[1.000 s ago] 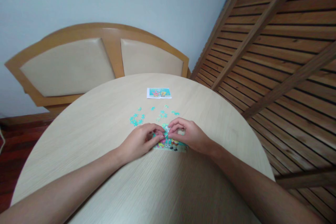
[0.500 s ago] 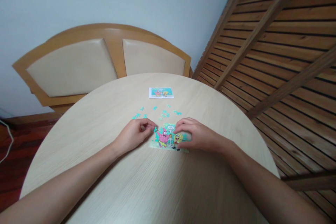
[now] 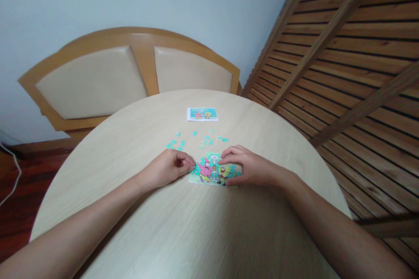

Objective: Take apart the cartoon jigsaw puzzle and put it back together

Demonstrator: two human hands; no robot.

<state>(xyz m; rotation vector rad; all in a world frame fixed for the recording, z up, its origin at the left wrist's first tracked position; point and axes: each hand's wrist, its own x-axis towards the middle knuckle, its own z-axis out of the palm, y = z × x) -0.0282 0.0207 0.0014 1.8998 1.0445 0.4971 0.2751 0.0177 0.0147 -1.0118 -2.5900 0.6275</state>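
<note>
A partly assembled jigsaw puzzle (image 3: 214, 173) lies flat on the table, showing a pink starfish, a pale figure and a yellow square cartoon character on turquoise. At its left edge, my left hand (image 3: 173, 165) is closed in a pinch on a small turquoise puzzle piece (image 3: 194, 168), mostly hidden by the fingertips. Over the puzzle's right side, my right hand (image 3: 250, 168) is open, thumb and fingers apart, with fingertips resting on the puzzle. Part of the right side is hidden beneath this hand.
Loose turquoise puzzle pieces (image 3: 207, 141) lie beyond the puzzle, with another group (image 3: 175, 144) further left. A reference picture card (image 3: 203, 114) is farther back on the round wooden table (image 3: 137, 122). Behind stand a padded chair (image 3: 149, 65) and, at right, a slatted wooden panel (image 3: 343, 61).
My left hand has moved slightly down and right, bringing the piece from above the puzzle's left edge down against it. My right hand stays at the right side. The view has shifted slightly.
</note>
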